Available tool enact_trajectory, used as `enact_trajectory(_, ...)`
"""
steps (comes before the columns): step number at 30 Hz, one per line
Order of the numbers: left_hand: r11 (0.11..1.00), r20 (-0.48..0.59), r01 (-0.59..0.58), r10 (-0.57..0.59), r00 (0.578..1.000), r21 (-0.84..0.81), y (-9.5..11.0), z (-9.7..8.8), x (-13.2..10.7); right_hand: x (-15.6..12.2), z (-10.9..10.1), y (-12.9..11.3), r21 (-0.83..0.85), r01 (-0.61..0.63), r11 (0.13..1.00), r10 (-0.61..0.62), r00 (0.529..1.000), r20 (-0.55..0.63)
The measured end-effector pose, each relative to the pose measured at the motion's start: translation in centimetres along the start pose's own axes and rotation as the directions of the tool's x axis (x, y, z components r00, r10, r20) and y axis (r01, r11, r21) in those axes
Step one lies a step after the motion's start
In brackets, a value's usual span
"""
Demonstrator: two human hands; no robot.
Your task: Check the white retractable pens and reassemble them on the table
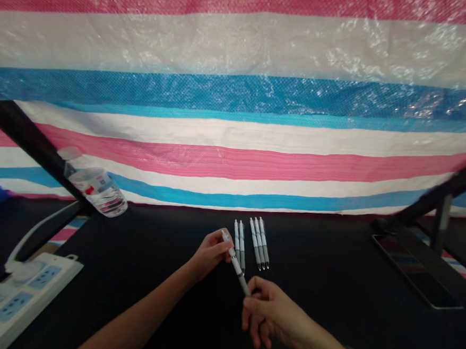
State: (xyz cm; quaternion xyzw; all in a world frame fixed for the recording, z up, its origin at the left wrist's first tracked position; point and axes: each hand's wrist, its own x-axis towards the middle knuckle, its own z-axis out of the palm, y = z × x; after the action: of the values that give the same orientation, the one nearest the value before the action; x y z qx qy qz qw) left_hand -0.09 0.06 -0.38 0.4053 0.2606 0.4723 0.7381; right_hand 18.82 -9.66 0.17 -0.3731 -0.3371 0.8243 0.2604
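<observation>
A white and grey pen (235, 263) is held slanted above the black table (330, 266). My left hand (210, 254) pinches its upper white end. My right hand (268, 311) grips its lower grey end between thumb and fingers. Just beyond the hands, several more pens lie side by side on the table in two groups: a pair of pens (240, 242) on the left and three pens (259, 242) on the right.
A clear water bottle (94, 184) lies at the back left beside a black slanted bar (28, 140). A white power strip (6, 299) sits at the front left. A phone (413, 271) lies at the right. A striped tarp (239, 90) hangs behind.
</observation>
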Motion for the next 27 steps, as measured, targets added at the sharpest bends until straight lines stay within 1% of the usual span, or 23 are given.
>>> enact_trajectory(3, 1.0, 0.001, 0.004, -0.004, 1.0, 0.0, 0.0, 0.01, -0.02, 0.06, -0.03, 0.0, 0.009, 0.008, 1.0, -0.008, 1.0, -0.005)
enact_trajectory(7, 1.0, -0.01, 0.0, 0.0, 1.0, -0.002, -0.03, 0.08, 0.0, 0.11, 0.06, -0.1, 0.049, -0.011, 0.999, 0.01, 0.999, 0.032)
enact_trajectory(13, 1.0, -0.022, 0.004, -0.003, 1.0, 0.008, 0.03, 0.24, -0.02, 0.02, 0.02, -0.06, -0.021, -0.012, 1.0, 0.011, 1.0, -0.013)
enact_trajectory(18, 1.0, -0.019, 0.007, -0.007, 1.0, 0.003, 0.05, 0.17, -0.05, -0.1, 0.11, -0.09, 0.033, -0.003, 0.999, 0.002, 1.0, 0.029)
enact_trajectory(20, 1.0, -0.016, 0.007, -0.007, 1.0, 0.004, 0.05, 0.15, -0.05, -0.06, 0.12, -0.05, 0.026, 0.0, 1.0, -0.001, 1.0, 0.018)
enact_trajectory(24, 1.0, -0.009, 0.005, -0.005, 1.0, 0.007, 0.06, 0.21, -0.03, 0.15, -0.1, 0.21, -0.059, 0.0, 0.998, -0.002, 0.999, -0.037)
enact_trajectory(27, 1.0, -0.004, 0.001, -0.001, 1.0, 0.006, 0.05, 0.23, -0.04, 0.15, -0.13, 0.14, -0.051, 0.005, 0.999, -0.007, 0.999, -0.036)
